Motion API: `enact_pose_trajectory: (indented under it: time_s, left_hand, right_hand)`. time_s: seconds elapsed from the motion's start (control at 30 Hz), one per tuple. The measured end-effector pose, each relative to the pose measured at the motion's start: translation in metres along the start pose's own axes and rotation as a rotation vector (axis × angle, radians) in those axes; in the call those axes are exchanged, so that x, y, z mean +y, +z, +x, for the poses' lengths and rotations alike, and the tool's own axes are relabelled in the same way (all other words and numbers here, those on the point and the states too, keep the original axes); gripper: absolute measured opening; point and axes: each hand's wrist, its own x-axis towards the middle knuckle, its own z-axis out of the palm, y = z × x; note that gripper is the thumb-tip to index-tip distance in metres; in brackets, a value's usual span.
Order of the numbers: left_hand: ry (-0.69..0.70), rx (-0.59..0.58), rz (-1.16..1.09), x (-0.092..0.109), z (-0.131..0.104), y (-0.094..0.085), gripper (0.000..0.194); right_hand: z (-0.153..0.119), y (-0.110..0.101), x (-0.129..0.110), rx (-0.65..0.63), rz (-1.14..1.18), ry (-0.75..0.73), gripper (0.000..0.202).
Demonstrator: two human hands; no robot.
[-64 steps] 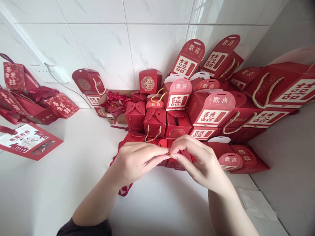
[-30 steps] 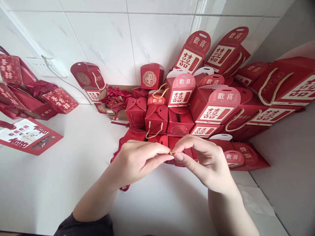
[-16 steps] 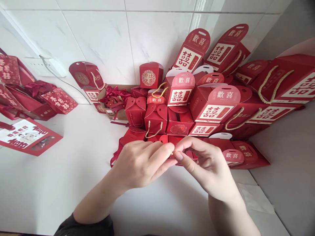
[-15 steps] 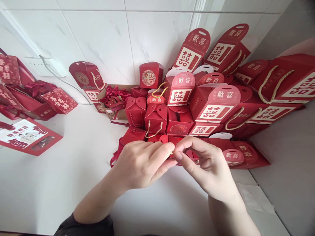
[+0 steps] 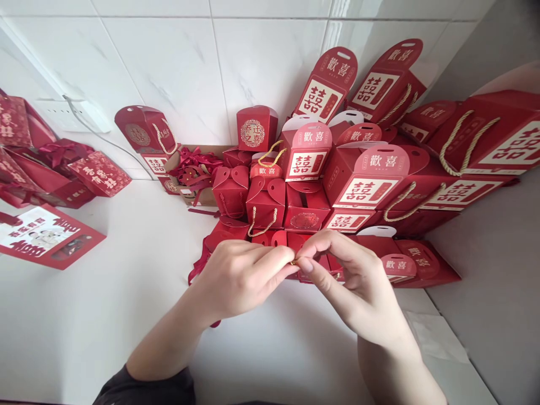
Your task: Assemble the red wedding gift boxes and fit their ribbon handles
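Note:
My left hand (image 5: pixel 242 278) and my right hand (image 5: pixel 356 287) meet above the white tabletop, in front of the stacked red boxes. Between their fingertips is a small gold-coloured piece (image 5: pixel 294 262), too small and too covered to name. Thumb and forefinger of the right hand pinch it from one side; the closed fingers of the left grip it from the other. Below my left hand peeks a red ribbon end (image 5: pixel 216 324); whether it joins the gold piece is hidden. A red ribbon (image 5: pixel 197 269) also lies beside the nearest boxes.
Red gift boxes (image 5: pixel 367 191), several with gold rope handles, are stacked against the tiled wall. A cardboard box (image 5: pixel 202 197) holds red ribbons. To the left stand more red boxes (image 5: pixel 63 185) and one with a white printed front (image 5: pixel 50 236). A grey cable (image 5: pixel 105 138) runs from a wall socket.
The gold piece shows a little more between my fingertips, and the left fingers have closed together. A red ribbon end has come into sight below my left hand.

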Motion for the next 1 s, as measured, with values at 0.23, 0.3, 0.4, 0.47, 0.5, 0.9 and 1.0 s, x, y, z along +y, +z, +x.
enact_pose_trajectory:
  time_s: [0.23, 0.3, 0.4, 0.47, 0.5, 0.9, 1.0]
  left_hand:
    - [-0.052, -0.053, -0.093, -0.001, -0.001, 0.004, 0.019]
    - [-0.107, -0.098, -0.185, 0.0, -0.002, 0.004, 0.02]
    - [-0.208, -0.121, -0.33, 0.002, -0.003, 0.006, 0.02]
    - [-0.248, -0.118, -0.403, 0.003, -0.003, 0.007, 0.02]
    - [-0.257, -0.119, -0.429, 0.003, -0.003, 0.008, 0.02]
    - [-0.173, -0.188, -0.403, -0.008, -0.003, 0.006, 0.018]
    - [-0.174, -0.196, -0.415, -0.009, -0.003, 0.004, 0.018]
  right_hand:
    - [0.004, 0.001, 0.003, 0.015, -0.031, -0.032, 0.006]
    - [0.004, 0.003, 0.004, 0.046, -0.068, -0.068, 0.006]
    - [0.003, 0.007, 0.005, 0.08, -0.111, -0.098, 0.008]
    - [0.003, 0.009, 0.005, 0.093, -0.114, -0.087, 0.01]
    - [0.003, 0.009, 0.005, 0.101, -0.108, -0.079, 0.01]
    - [0.005, 0.007, 0.008, 0.048, 0.072, 0.047, 0.01]
    - [0.004, 0.006, 0.009, 0.026, 0.121, 0.069, 0.009]
